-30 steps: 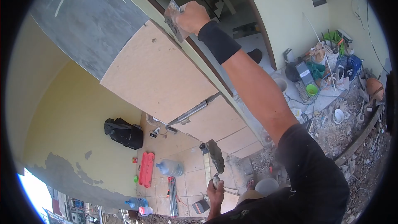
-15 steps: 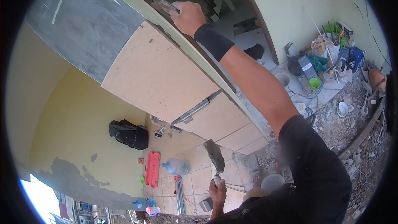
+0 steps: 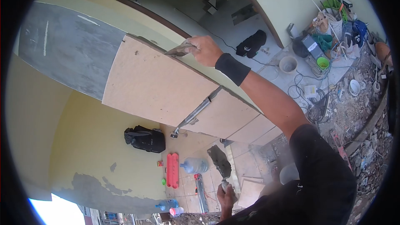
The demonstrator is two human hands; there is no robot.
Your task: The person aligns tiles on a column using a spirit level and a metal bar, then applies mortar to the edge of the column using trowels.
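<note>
Can't see much of scraper (image 3: 178, 51) handle, our right hand (image 3: 204, 51) clutches it. Left hand (image 3: 226, 196) grips trowel (image 3: 220, 161), forearm (image 3: 226, 214) cut off, 6 o'clock. Bag (image 3: 146, 139) 8 o'clock, bucket (image 3: 288, 65) 2.

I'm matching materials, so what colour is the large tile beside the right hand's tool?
The large tile is pale peach-beige; the head view shows it best.

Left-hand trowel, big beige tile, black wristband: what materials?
Trowel: blade probably metal, judging by its flat shape; grey coating hides its finish.
Big tile: likely ceramic, matte beige; flat, crisp edges.
Wristband: seems fabric, matte black, fitting snugly.
</note>
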